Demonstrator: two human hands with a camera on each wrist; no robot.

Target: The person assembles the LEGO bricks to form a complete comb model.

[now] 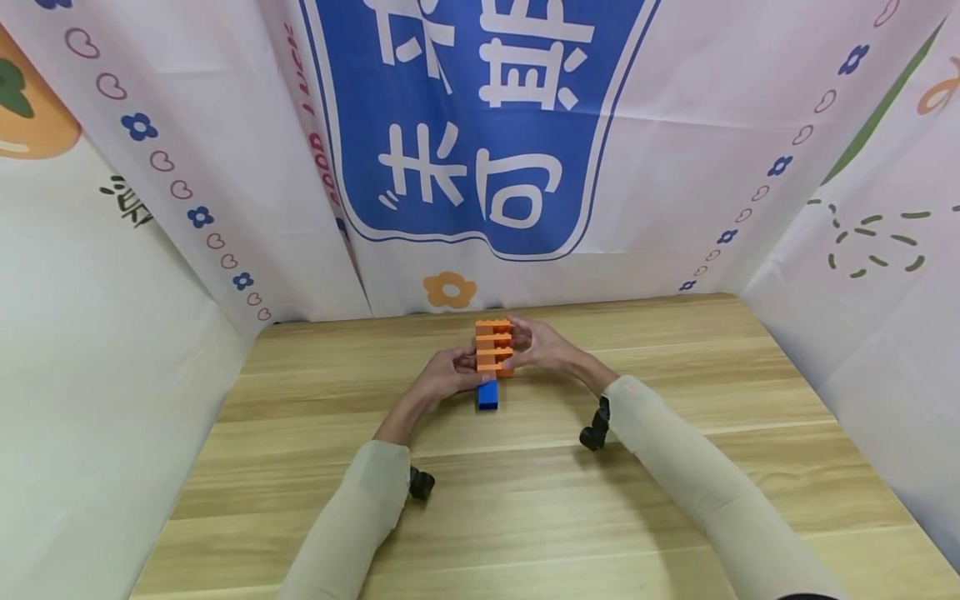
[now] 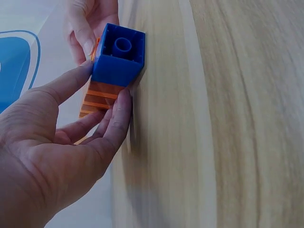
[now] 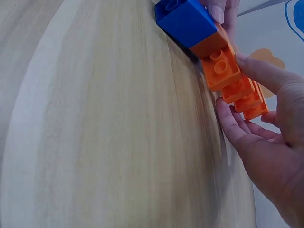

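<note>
A row of stepped orange building bricks [image 1: 486, 353] lies at the back of the table, with a blue building brick [image 1: 487, 395] joined at its near end. My left hand [image 1: 444, 375] grips this row from the left, its thumb beside the blue brick and its fingers along the orange ones. From the right, my right hand [image 1: 546, 346] holds the orange bricks between thumb and fingers. In the left wrist view the blue brick [image 2: 118, 71] shows its hollow underside with a round tube. Hollow undersides of the orange bricks [image 3: 221, 71] also show in the right wrist view.
The wooden table [image 1: 525, 517] ends just behind the bricks, at a printed cloth [image 1: 637, 275] hanging as a back wall. More cloth stands at both sides. A black strap piece [image 1: 596, 425] hangs from the right sleeve, and another [image 1: 422, 483] from the left.
</note>
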